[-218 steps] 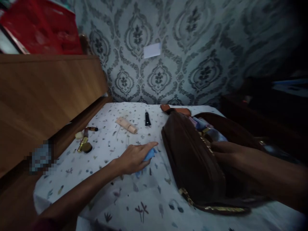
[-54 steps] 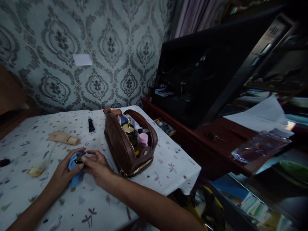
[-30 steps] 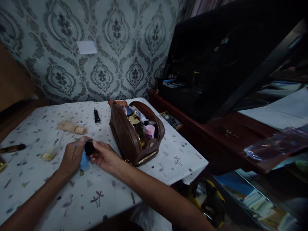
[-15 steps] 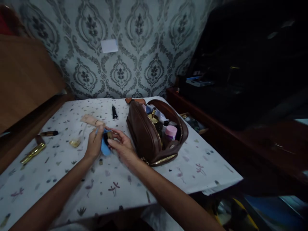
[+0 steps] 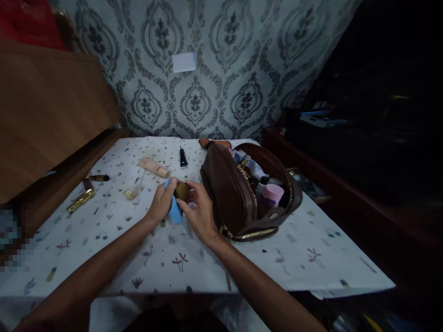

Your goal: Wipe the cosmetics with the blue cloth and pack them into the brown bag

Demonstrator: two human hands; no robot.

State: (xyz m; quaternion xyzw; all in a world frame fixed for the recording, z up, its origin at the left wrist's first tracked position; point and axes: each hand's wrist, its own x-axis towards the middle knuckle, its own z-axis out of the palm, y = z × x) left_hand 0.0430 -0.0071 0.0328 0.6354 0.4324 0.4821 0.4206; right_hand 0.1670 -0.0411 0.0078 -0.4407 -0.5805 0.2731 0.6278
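Observation:
My left hand [image 5: 162, 201] is closed on a blue cloth [image 5: 175, 213], which hangs down between my two hands. Against the cloth is a small round item with a dull gold face [image 5: 182, 190], perhaps a lid; its exact kind is unclear. The fingers of my right hand [image 5: 199, 207] are curled around that round item from the right. Just right of my hands stands a brown toiletry bag [image 5: 226, 193], unzipped, with a pink-lidded jar [image 5: 273, 193] and several other cosmetics inside.
Beyond my hands lie a beige tube [image 5: 153, 167] and a black tube [image 5: 183, 157]. To the left are a small clear packet [image 5: 130, 192], a gold tube [image 5: 81, 199] and a dark brush-like item [image 5: 98, 178]. A wooden panel [image 5: 55, 106] borders the table's left side.
The round item has turned so its gold face shows towards me. My hands stay close together at the cloth. The whole view has shifted, with everything appearing further right.

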